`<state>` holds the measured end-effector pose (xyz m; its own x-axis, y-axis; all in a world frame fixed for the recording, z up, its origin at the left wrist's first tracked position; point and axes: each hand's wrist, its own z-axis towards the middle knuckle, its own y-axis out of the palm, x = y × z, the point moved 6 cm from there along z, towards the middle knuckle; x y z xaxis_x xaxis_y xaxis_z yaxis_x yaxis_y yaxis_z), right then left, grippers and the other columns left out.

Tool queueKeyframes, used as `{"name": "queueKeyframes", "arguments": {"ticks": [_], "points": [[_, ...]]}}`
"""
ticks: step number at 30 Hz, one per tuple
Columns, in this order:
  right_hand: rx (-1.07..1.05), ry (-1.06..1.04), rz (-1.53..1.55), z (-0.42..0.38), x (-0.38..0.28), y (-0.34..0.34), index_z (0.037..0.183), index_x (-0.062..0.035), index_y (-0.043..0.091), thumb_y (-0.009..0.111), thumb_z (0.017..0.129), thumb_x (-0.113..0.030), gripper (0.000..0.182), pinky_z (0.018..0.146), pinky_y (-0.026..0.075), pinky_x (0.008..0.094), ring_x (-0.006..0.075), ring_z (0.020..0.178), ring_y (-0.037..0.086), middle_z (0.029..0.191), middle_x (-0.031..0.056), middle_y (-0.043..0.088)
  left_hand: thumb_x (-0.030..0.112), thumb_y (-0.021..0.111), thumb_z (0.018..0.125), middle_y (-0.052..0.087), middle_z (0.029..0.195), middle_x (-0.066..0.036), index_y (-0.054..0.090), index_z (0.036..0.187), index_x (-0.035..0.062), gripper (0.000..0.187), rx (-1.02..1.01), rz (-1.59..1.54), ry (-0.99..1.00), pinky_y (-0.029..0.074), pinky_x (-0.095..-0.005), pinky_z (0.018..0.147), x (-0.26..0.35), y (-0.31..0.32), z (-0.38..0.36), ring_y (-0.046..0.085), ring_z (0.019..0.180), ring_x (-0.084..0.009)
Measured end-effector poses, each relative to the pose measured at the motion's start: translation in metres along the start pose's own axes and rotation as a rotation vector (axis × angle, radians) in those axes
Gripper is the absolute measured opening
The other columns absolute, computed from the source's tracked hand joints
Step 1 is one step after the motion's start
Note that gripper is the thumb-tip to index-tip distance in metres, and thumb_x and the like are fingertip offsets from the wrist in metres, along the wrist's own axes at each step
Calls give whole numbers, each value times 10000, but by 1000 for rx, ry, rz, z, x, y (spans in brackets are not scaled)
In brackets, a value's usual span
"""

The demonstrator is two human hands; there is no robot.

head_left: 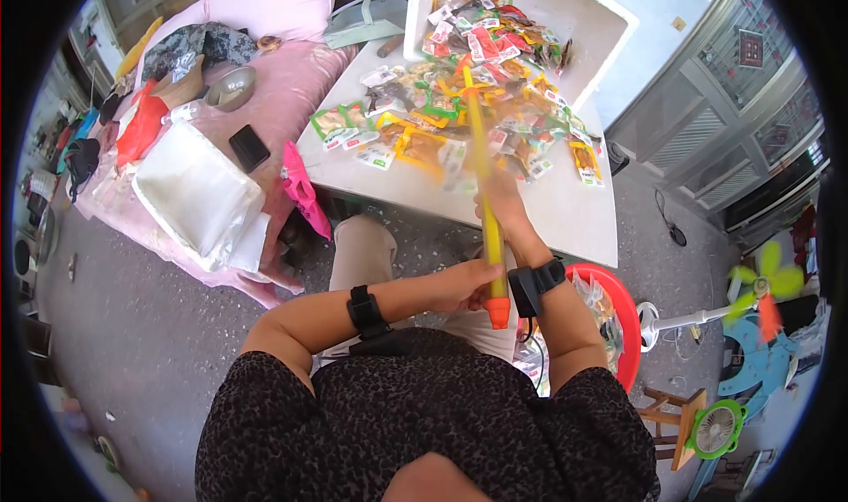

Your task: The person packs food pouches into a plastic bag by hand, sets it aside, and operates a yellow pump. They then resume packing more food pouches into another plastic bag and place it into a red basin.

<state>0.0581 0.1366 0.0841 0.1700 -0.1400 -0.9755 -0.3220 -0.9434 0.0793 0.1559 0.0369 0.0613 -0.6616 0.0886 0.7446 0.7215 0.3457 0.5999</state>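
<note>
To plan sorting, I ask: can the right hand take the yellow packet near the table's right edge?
Probably not now: the right hand holds the yellow tube. The way across the table to the packet looks open.

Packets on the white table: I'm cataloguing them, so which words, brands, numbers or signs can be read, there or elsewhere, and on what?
No text can be read.
Small colourful plastic packets on the white table: printed labels, too small and blurred.
Packets in the round red tub: too small.
Dark square panel on the grey door: any lettering is too small.
</note>
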Motion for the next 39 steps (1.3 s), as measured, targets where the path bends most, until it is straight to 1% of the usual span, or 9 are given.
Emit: {"name": "queueKeyframes", "arguments": {"ticks": [8, 13, 19, 22, 25, 31, 34, 37, 39], "points": [[46, -206, 201, -10, -5, 19, 1158, -75, 269, 383, 833, -165, 356, 394, 366, 221, 117, 468, 424, 639, 57, 438, 347, 444, 817, 473, 790, -14, 426, 932, 72, 298, 133, 258, 76, 376, -216, 586, -2, -22, -30, 444, 680, -80], [73, -154, 276, -19, 8, 42, 1153, -71, 260, 399, 825, -142, 364, 416, 378, 238, 123, 476, 432, 678, 79, 463, 294, 447, 825, 483, 827, -32, 417, 952, 44, 282, 211, 336, 172, 395, -235, 625, -13, -39, -51, 465, 727, -97], [150, -278, 420, -12, -2, 41, 1140, -74, 241, 361, 837, -142, 333, 433, 385, 250, 132, 485, 430, 697, 103, 466, 322, 483, 800, 491, 776, -45, 423, 926, 35, 319, 266, 233, 234, 396, -227, 609, 14, -41, -85, 472, 691, -97], [277, -323, 426, -20, -21, 36, 1127, -78, 246, 355, 840, -137, 313, 440, 387, 249, 129, 487, 427, 704, 99, 461, 322, 508, 783, 490, 743, -41, 428, 907, 35, 323, 230, 297, 128, 393, -211, 573, 9, -43, -91, 471, 649, -87], [212, -327, 414, -19, -16, 36, 1160, -78, 213, 343, 841, -142, 351, 449, 388, 247, 130, 491, 426, 717, 94, 453, 330, 554, 752, 469, 660, -15, 441, 915, 38, 353, 292, 359, 111, 379, -207, 489, 0, -49, -89, 461, 574, -88], [257, -232, 396, -21, 4, 27, 1173, -81, 194, 353, 837, -153, 379, 455, 391, 257, 136, 503, 426, 728, 97, 449, 296, 569, 729, 481, 638, -29, 450, 893, 18, 344, 461, 444, 165, 388, -225, 487, -3, -53, -88, 472, 545, -100], [241, -245, 393, -20, 5, 31, 1174, -79, 184, 356, 838, -154, 385, 460, 392, 253, 134, 503, 422, 747, 99, 448, 287, 574, 715, 495, 648, -39, 446, 895, -3, 364, 490, 641, 148, 405, -254, 497, 5, -55, -91, 491, 551, -122], [156, -281, 341, -31, 5, 46, 1176, -78, 177, 357, 843, -154, 387, 467, 395, 252, 131, 511, 432, 760, 100, 446, 250, 568, 736, 493, 705, -26, 436, 897, 16, 313, 438, 689, -21, 403, -234, 567, 2, -49, -95, 482, 632, -96], [80, -296, 287, -37, 15, 61, 1195, -71, 156, 362, 850, -157, 411, 482, 404, 249, 130, 546, 469, 769, 101, 455, 234, 560, 740, 487, 744, -24, 423, 903, 22, 301, 354, 679, 72, 400, -238, 602, -11, -58, -94, 476, 676, -93]]}}
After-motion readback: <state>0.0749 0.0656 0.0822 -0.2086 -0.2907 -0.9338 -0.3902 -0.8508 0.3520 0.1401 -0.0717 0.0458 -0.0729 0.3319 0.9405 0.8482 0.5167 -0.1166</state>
